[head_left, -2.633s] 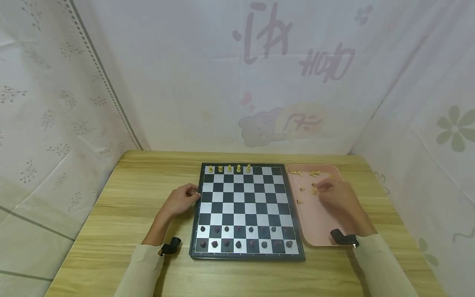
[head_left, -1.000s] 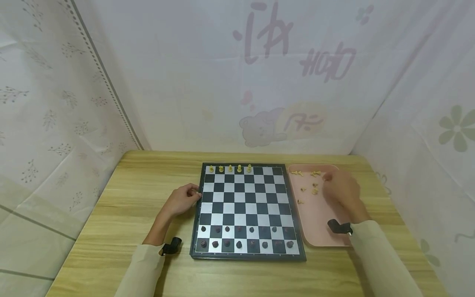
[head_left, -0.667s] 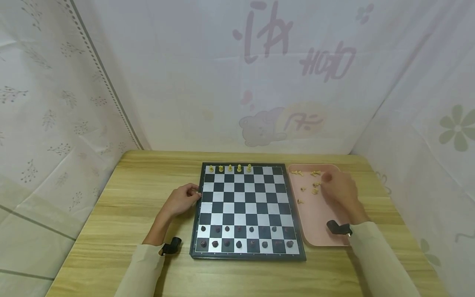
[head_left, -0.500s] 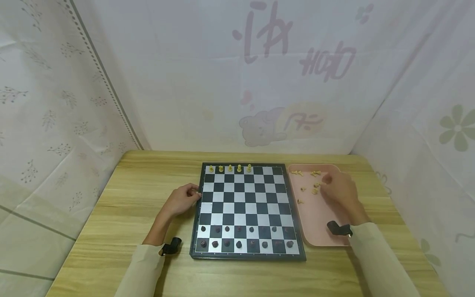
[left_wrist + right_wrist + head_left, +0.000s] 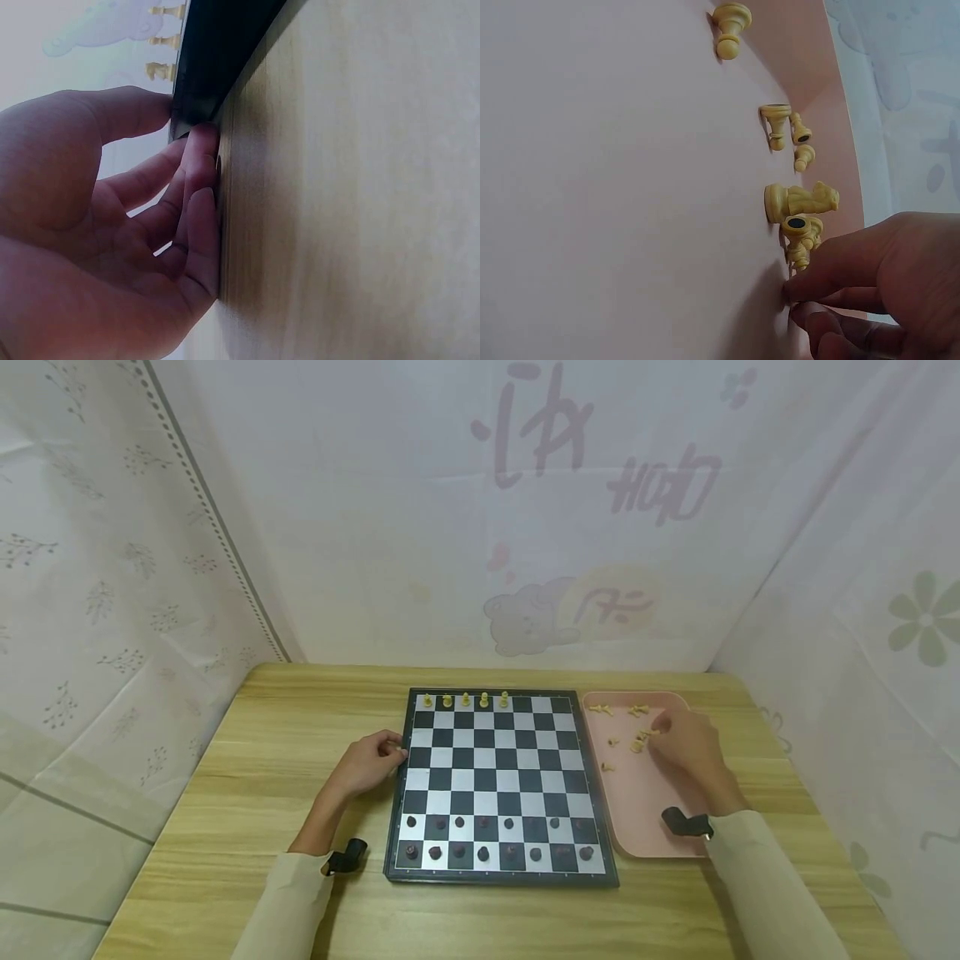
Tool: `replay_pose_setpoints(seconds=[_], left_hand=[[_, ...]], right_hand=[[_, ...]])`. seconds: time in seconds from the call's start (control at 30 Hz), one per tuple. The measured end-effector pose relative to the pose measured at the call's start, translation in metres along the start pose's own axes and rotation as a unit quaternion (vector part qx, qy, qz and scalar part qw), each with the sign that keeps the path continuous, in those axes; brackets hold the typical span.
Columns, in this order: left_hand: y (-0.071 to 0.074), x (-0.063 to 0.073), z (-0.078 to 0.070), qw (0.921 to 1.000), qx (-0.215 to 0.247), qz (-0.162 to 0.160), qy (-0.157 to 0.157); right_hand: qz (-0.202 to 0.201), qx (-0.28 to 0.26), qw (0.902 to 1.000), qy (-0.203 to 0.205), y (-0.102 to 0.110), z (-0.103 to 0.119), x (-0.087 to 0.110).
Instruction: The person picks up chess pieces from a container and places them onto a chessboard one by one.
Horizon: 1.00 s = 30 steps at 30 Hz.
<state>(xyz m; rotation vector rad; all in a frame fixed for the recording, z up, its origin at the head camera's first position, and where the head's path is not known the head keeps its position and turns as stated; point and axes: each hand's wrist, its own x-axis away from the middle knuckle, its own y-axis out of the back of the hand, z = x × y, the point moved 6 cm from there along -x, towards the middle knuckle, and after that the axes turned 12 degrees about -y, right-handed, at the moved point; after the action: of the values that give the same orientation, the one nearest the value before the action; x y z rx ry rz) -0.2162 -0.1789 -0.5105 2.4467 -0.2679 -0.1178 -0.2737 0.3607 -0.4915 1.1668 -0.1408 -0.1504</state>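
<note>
My left hand (image 5: 369, 763) holds the left edge of the black-and-white chessboard (image 5: 495, 760). Its thumb touches the upper rim, and curled fingers lie against the board's side and the table in the left wrist view. Over the pink tray (image 5: 637, 810), my right hand (image 5: 686, 743) has its fingertips down near a cluster of cream chess pieces. A knight (image 5: 802, 199) stands upright there. Close to the fingertips lies a chess piece with a dark base (image 5: 798, 240). Whether anything is pinched between thumb and finger is hidden.
Several cream pieces (image 5: 483, 700) stand along the board's far row from the left corner. Dark pieces (image 5: 482, 853) fill the two near rows. More cream pieces lie in the tray, including a pawn (image 5: 732, 30). Patterned cloth (image 5: 420, 527) hangs behind the wooden table (image 5: 262, 760).
The right hand has shifted slightly within the tray, back from the knight and then leftward a little. A cream piece now shows at its fingertips. The left hand has kept its place.
</note>
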Motion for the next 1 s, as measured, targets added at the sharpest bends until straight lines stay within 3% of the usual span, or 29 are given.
replay_pose_setpoints(seconds=[0.57,0.87,1.0], left_hand=[[0.001,0.001,-0.004,1.0,0.001,0.005,0.0],[0.0,0.0,-0.002,1.0,-0.001,0.002,0.004],[0.001,0.0,-0.001,1.0,-0.001,0.001,0.005]], right_hand=[[-0.024,-0.071,0.997,0.019,0.0,-0.003,0.001],[-0.004,-0.117,0.9931,-0.01,0.006,0.006,0.003],[0.007,-0.149,0.9888,-0.004,0.01,0.017,0.007]])
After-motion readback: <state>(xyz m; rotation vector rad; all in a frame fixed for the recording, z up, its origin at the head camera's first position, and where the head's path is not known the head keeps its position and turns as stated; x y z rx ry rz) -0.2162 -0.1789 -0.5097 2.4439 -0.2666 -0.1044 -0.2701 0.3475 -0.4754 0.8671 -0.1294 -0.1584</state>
